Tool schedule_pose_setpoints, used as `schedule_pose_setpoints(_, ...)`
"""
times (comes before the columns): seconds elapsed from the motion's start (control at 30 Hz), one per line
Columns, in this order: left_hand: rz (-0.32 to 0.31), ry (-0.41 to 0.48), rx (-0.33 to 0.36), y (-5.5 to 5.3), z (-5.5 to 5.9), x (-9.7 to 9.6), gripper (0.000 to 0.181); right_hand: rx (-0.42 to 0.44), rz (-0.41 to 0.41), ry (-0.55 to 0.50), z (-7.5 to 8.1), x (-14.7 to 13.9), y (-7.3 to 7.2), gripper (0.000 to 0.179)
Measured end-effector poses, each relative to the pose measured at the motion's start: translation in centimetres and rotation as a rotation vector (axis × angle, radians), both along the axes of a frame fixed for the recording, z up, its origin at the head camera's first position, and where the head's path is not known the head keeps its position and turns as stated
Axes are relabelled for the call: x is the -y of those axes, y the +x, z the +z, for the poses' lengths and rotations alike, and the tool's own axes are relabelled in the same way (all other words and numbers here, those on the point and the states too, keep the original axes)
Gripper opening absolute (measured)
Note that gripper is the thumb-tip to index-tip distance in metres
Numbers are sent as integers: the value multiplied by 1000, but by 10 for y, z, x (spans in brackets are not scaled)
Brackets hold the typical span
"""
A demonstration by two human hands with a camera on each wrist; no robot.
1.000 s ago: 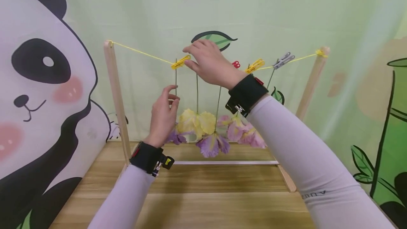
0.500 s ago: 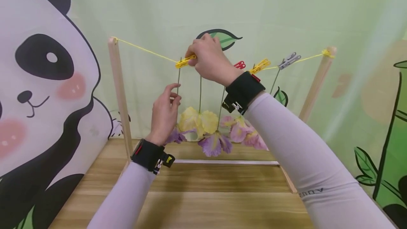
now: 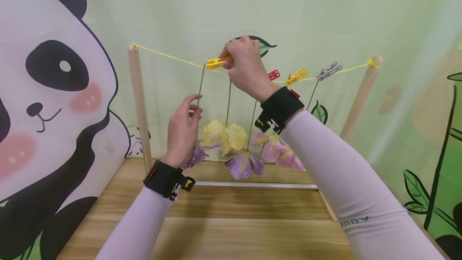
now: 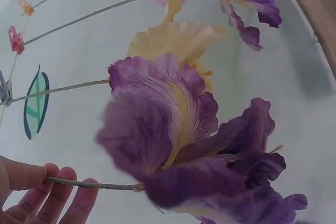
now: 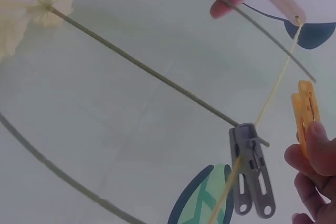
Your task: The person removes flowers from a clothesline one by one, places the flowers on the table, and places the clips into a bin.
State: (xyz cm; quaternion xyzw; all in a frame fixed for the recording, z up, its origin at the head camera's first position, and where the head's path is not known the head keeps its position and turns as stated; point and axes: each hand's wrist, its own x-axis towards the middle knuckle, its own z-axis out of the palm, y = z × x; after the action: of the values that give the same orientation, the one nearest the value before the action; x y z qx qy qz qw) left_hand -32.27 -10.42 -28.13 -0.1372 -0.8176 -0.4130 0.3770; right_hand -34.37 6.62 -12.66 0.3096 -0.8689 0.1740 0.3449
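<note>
A pale green backdrop (image 3: pixel 162 7) printed with a panda (image 3: pixel 54 67) rose behind the wood-grained surface (image 3: pixel 252 236), where a wooden frame (image 3: pixel 138 107) carried a yellow string (image 3: pixel 164 54) between its posts. Both hands pinched something between thumb and fingers: the left hand (image 3: pixel 182 131) the stem of a purple flower (image 4: pixel 210 182), the right hand (image 3: pixel 249 65) a yellow clip (image 3: pixel 215 63). That flower's bloom pointed down, well below the string, its stem tip just beside the yellow clip. To its right hung a yellow flower (image 3: pixel 234 136), a second purple flower (image 3: pixel 243 165) and pink flowers (image 3: pixel 272 147). Along the string sat a red clip (image 3: pixel 274 75), a second yellow clip (image 3: pixel 296 76) and a grey clip (image 3: pixel 329 71); another grey clip (image 5: pixel 247 135) gripped the yellow flower's stem
</note>
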Motion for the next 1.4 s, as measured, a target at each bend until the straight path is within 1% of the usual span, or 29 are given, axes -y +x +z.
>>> schedule_pose_setpoints(0.13,-4,2,-6,4,1,3,37,-40,20,-26,-3,-4,2,9)
schedule_pose_setpoints(0.27,-15,10,-12,7,-1,4,37,-72,51,-65,-9,-11,5,15)
schedule_pose_setpoints(0.43,-16,16,-23,10,-6,5,34,-39,108,-145,-16,-20,12,23)
schedule_pose_setpoints(0.6,-27,29,-47,15,-12,8,31,-29,180,-198,-18,-41,23,24)
schedule_pose_setpoints(0.7,-52,36,-73,16,-16,10,29,-7,231,-261,-21,-57,31,26)
schedule_pose_setpoints(0.8,-97,45,-76,19,-23,13,28,12,264,-332,-26,-74,41,27)
schedule_pose_setpoints(0.87,-125,49,-63,21,-28,15,28,-1,266,-358,-31,-83,46,27)
schedule_pose_setpoints(0.93,-140,54,-54,23,-32,17,28,-13,262,-378,-35,-91,51,27)
schedule_pose_setpoints(1.0,-144,58,-57,26,-35,19,27,-30,249,-388,-39,-98,57,27)
schedule_pose_setpoints(1.13,-145,59,-75,31,-41,21,26,-45,208,-422,-46,-109,76,26)
schedule_pose_setpoints(1.2,-147,57,-77,34,-44,22,26,-50,182,-443,-51,-116,84,26)
schedule_pose_setpoints(1.27,-151,54,-72,37,-47,21,26,-58,158,-460,-59,-127,85,27)
schedule_pose_setpoints(1.4,-160,58,-42,45,-55,18,26,-78,119,-489,-80,-154,74,27)
